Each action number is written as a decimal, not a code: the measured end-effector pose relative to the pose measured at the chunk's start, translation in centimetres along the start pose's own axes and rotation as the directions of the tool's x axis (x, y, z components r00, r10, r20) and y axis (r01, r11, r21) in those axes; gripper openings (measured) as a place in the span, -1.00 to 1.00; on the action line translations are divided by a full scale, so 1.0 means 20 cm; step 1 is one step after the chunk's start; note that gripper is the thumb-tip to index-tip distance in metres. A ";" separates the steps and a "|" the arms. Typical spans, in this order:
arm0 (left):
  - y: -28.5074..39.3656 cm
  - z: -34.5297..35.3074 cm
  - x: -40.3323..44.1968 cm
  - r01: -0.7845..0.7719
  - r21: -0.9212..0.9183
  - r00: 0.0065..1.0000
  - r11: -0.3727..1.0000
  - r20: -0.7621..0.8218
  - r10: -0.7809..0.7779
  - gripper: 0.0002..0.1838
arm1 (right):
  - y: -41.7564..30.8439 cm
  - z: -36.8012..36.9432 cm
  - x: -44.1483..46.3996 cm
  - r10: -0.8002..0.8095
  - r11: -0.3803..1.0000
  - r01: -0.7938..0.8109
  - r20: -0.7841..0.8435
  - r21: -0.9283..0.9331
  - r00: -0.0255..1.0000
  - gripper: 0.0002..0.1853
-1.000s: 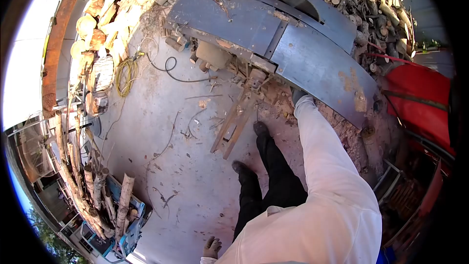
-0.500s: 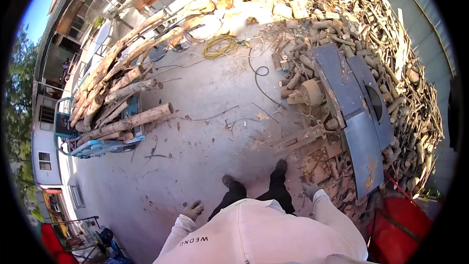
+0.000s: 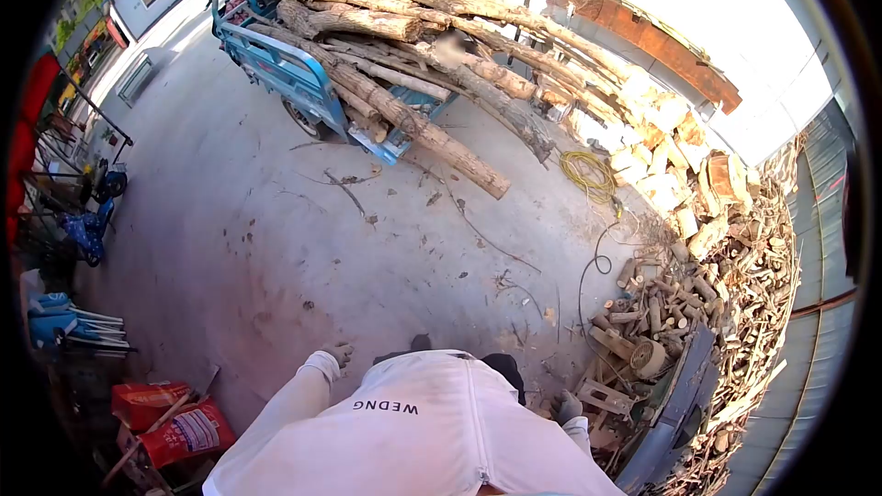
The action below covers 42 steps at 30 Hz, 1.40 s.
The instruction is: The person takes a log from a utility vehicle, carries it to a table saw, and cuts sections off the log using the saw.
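Note:
My left hand [image 3: 340, 354], in a grey work glove, hangs over the concrete floor [image 3: 266, 266] at my left side, its fingers loosely apart and holding nothing. Low at my other side is my right hand [image 3: 567, 406], gloved too, with its fingers hanging loose and nothing visible in them. It is nearest to the heap of short cut logs [image 3: 648, 358], without plainly touching it. Ahead stands a blue cargo tricycle [image 3: 285, 69] loaded with long logs [image 3: 413, 129], several of which jut out past its bed.
A coiled yellow cable [image 3: 588, 176] and a black cord [image 3: 582, 289] lie on the floor. Split wood [image 3: 684, 147] and stacked branches [image 3: 767, 266] line the right, beside a dark blue metal panel [image 3: 675, 413]. Red bags [image 3: 188, 432] lie at the lower left. Twigs litter the ground.
My view has swung left, so the loaded tricycle now sits front and centre and the woodpile lies further right. Both hands stay low at my sides, empty.

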<state>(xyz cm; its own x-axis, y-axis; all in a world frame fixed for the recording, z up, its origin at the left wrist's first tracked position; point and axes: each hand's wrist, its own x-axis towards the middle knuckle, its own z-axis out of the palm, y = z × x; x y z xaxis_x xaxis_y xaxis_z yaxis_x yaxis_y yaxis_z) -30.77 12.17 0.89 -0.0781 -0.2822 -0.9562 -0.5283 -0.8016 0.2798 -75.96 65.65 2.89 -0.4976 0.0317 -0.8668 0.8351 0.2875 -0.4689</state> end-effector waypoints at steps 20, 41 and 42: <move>0.46 -0.45 0.46 -0.067 -0.107 0.988 0.992 -0.142 0.052 -0.55 | -1.56 2.64 0.63 0.045 0.735 0.345 0.551 -0.583 0.833 -0.57; 2.21 -0.98 0.59 0.066 -0.162 0.977 0.985 -0.191 -0.097 -0.42 | -2.19 4.88 0.02 0.096 0.149 0.790 0.804 -0.594 0.587 -0.13; 2.30 -1.03 0.59 0.027 -0.271 0.976 0.962 -0.200 -0.084 -0.46 | -2.11 4.91 0.07 0.107 0.142 0.787 0.800 -0.600 0.591 -0.13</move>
<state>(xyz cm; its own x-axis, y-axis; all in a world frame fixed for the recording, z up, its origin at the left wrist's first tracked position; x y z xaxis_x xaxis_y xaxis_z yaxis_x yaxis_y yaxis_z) -38.49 -38.88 4.30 0.1368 -0.3133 -0.9398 -0.2814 -0.9219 0.2663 -88.93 -40.47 4.82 -0.0170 -0.7160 -0.6979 -0.4137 0.6405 -0.6470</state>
